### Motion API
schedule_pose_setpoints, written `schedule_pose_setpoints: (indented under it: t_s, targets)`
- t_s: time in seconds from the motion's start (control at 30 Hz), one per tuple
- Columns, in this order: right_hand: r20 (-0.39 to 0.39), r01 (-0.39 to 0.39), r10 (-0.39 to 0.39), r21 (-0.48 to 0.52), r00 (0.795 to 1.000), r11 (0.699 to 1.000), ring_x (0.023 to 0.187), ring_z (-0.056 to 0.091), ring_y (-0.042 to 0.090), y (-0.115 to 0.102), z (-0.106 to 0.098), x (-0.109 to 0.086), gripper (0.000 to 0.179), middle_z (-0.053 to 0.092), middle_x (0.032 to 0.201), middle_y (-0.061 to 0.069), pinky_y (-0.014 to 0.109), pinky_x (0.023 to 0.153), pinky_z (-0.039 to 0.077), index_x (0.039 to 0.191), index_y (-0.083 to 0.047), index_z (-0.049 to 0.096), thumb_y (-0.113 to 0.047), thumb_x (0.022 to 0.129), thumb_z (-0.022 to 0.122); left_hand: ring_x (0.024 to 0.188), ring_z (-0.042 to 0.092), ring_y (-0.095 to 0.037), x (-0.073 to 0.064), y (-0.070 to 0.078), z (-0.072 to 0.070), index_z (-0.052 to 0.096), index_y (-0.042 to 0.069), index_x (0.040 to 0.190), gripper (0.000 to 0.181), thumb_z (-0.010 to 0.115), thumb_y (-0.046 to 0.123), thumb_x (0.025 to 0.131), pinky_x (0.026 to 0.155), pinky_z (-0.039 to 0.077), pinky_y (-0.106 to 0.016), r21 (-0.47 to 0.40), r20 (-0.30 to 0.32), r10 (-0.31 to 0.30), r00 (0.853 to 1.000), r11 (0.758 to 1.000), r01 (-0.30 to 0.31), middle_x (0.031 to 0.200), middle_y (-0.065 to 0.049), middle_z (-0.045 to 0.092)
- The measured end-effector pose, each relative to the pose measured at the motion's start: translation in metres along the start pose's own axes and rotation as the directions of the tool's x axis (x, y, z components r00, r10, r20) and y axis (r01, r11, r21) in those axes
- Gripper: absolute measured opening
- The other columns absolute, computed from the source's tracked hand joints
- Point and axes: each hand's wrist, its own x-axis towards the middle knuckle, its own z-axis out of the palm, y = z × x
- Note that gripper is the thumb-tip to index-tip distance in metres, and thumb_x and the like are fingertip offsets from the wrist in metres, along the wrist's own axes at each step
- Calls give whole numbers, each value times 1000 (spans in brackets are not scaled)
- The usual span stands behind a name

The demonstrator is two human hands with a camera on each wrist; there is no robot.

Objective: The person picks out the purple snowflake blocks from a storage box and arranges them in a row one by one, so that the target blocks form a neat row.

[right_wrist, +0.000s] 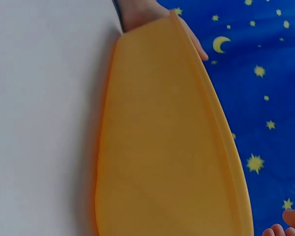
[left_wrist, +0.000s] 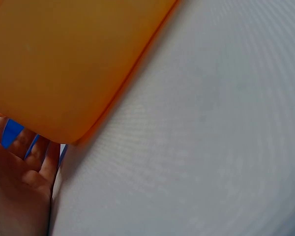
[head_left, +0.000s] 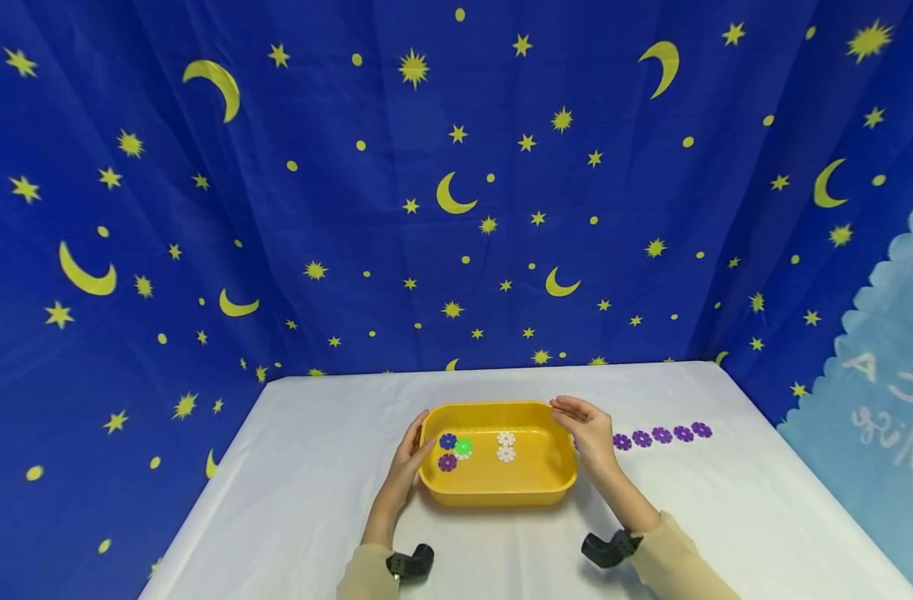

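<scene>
A yellow plastic tub point(head_left: 501, 498) stands on the white table. My left hand point(head_left: 406, 467) holds its left end, thumb over the rim and fingers along the outer wall. At the tub's far right corner is my right hand point(head_left: 587, 429), fingers extended and loosely bent; whether it touches the rim is hard to tell. Inside the tub, on the left, lie a blue notched disc point(head_left: 447, 442), a purple notched disc point(head_left: 447, 462) and a green notched disc point(head_left: 463, 447) over a white one. Two white notched discs point(head_left: 506, 446) lie further right in it.
To the right of the tub, several purple notched discs point(head_left: 662, 435) form a row on the white tablecloth point(head_left: 314, 483), partly hidden by my right hand. Blue curtain point(head_left: 366, 242) with moons and stars encloses the back and sides. A light-blue panel point(head_left: 884, 367) hangs at right.
</scene>
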Motion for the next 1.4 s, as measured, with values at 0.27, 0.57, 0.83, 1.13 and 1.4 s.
schedule_pose_setpoints:
  t_s: [0.27, 0.57, 0.83, 1.13, 1.4]
  targets:
    - [40, 9, -9, 18, 999, 1000, 94, 71, 16, 2, 20, 0, 34, 67, 113, 26, 15, 78, 57, 117, 16, 57, 8, 84, 62, 148, 13, -34, -2, 6, 0, 27, 10, 150, 58, 51, 20, 98, 122, 11, -50, 3, 14, 3, 1000, 1000, -3, 159, -14, 20]
    - [69, 20, -19, -11, 997, 1000, 99, 69, 30, 3, 47, 3, 30, 67, 111, 27, 16, 78, 57, 112, 13, 61, 9, 83, 64, 149, 13, -31, 6, -11, -1, 26, 13, 151, 60, 51, 24, 98, 122, 11, -49, 7, 4, 34, 999, 999, -34, 160, -12, 18]
    - [137, 38, -36, -12, 990, 999, 95, 69, 31, 9, 69, 0, 25, 66, 109, 30, 20, 77, 59, 108, 12, 64, 8, 82, 64, 149, 14, -29, 7, -12, -2, 28, 16, 150, 60, 52, 28, 97, 123, 10, -48, 19, -5, 18, 1000, 1000, -18, 160, -10, 21]
    - [247, 60, -48, -41, 968, 997, 98, 67, 38, 2, 91, -11, 23, 64, 108, 35, 20, 77, 59, 105, 14, 65, 9, 82, 64, 149, 13, -30, 3, -10, 0, 27, 16, 150, 59, 52, 27, 97, 123, 9, -48, 3, 8, 12, 1000, 1000, -12, 160, -11, 19]
    - [344, 87, -55, -79, 937, 993, 88, 69, 21, 21, 104, -10, 22, 66, 106, 32, 23, 77, 59, 105, 11, 66, 5, 84, 65, 149, 13, -30, 7, -12, -1, 26, 15, 151, 62, 53, 29, 97, 123, 9, -48, -1, 10, 25, 1000, 1000, -25, 160, -11, 19]
